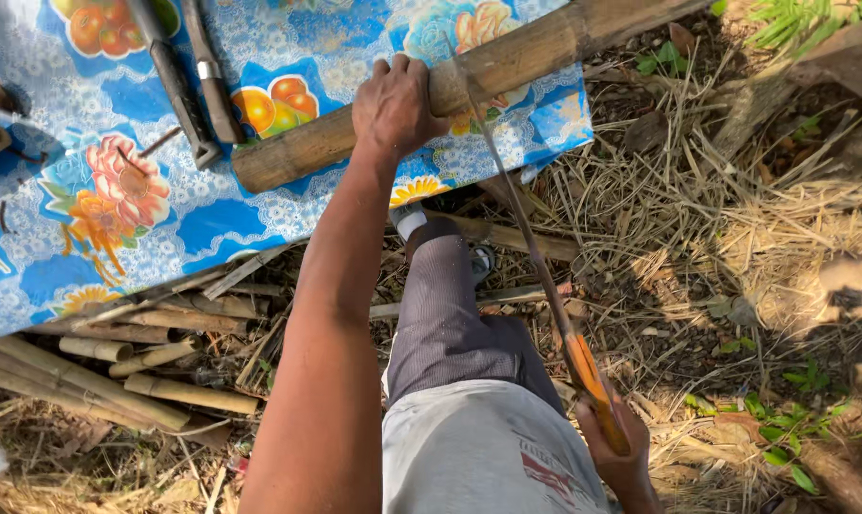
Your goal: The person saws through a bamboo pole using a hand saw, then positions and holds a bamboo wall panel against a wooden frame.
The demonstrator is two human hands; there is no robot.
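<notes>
A thick bamboo pole [535, 48] lies slantwise across a table covered with a blue flowered cloth [59, 257]. My left hand [396, 103] presses down on the pole near the table's edge. My right hand [614, 452] grips the orange handle of a handsaw [531, 247]. The saw's thin blade runs up to the pole and meets it just right of my left hand. My knee and a sandalled foot show below the table edge.
A hammer [174, 81] and another dark-handled tool [212, 76] lie on the cloth left of the pole. Cut bamboo pieces [126, 376] are piled on the ground under the table. Dry straw, leaves and a few green weeds cover the ground at right.
</notes>
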